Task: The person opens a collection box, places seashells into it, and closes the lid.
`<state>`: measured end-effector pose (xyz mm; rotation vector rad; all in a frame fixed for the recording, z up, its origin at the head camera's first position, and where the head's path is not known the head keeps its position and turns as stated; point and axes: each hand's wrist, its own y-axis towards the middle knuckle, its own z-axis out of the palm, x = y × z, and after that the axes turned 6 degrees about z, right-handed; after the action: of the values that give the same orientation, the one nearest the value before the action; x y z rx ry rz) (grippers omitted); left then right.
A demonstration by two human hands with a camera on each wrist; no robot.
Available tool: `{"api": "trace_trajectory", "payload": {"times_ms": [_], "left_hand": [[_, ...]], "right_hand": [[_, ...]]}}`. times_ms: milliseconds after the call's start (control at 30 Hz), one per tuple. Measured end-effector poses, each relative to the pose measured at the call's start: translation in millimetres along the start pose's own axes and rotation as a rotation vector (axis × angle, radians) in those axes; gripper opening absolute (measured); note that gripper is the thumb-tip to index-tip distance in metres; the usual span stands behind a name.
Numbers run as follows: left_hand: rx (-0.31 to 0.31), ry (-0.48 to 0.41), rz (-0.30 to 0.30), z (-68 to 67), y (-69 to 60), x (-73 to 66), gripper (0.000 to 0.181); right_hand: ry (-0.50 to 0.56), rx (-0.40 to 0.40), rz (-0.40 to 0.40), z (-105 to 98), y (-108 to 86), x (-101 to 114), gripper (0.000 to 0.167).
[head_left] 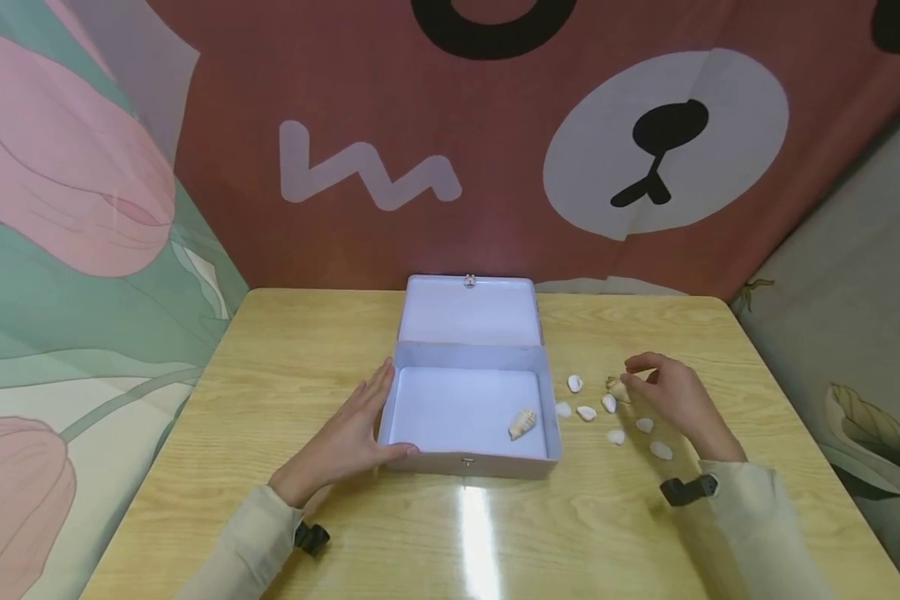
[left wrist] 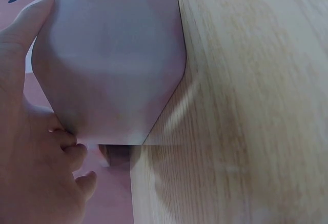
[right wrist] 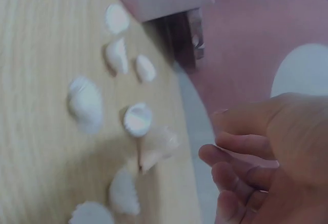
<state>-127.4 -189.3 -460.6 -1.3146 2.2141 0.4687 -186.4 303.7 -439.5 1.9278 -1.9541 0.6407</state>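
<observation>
A pale lilac box (head_left: 465,465) stands on the table with its lid (head_left: 468,310) raised at the back. A ridged spiral seashell (head_left: 522,423) lies inside, at its front right. My left hand (head_left: 348,437) holds the box's left side, thumb over the front rim; the left wrist view shows the fingertips bent at the box's far corner. To the right of the box, my right hand (head_left: 675,396) hovers over a second spiral seashell (head_left: 618,389). Its fingers are loosely bent and stand apart from that shell (right wrist: 156,147) in the right wrist view.
Several small white seashells (head_left: 587,413) lie scattered on the wooden table (head_left: 307,333) between the box and my right hand, one (head_left: 661,451) below the wrist. A printed cloth (head_left: 345,242) hangs behind the table's back edge.
</observation>
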Motion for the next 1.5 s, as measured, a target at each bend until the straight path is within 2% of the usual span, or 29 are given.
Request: {"api": "trace_trajectory", "payload": {"times_ms": [133,267,567,733,933,1300,1500], "left_hand": [[-0.001,-0.003,-0.002,0.0,-0.3,0.4,0.134],[0.001,-0.003,-0.001,-0.1,-0.2,0.0,0.134],[-0.002,0.002,-0.006,1.7,-0.9,0.4,0.135],[0.004,-0.008,-0.017,1.9,-1.0,-0.3,0.134],[-0.014,0.022,0.008,1.0,-0.4,0.0,0.133],[-0.014,0.017,0.016,1.7,0.3,1.3,0.133],[-0.002,0.013,-0.001,0.6,0.0,0.3,0.133]], "right_hand": [[0.007,0.054,0.048,5.0,2.1,-12.2,0.042],[-0.004,0.093,0.058,10.3,3.3,-21.5,0.044],[-0.024,0.092,0.026,21.8,5.4,-28.5,0.04],[-0.015,0.101,0.029,25.3,4.8,-27.8,0.046],[-0.018,0.075,0.006,30.0,8.0,-25.3,0.049],[-0.002,0.079,0.06,31.0,10.8,-18.2,0.048],[0.005,0.08,0.067,26.2,12.0,-14.2,0.049]]}}
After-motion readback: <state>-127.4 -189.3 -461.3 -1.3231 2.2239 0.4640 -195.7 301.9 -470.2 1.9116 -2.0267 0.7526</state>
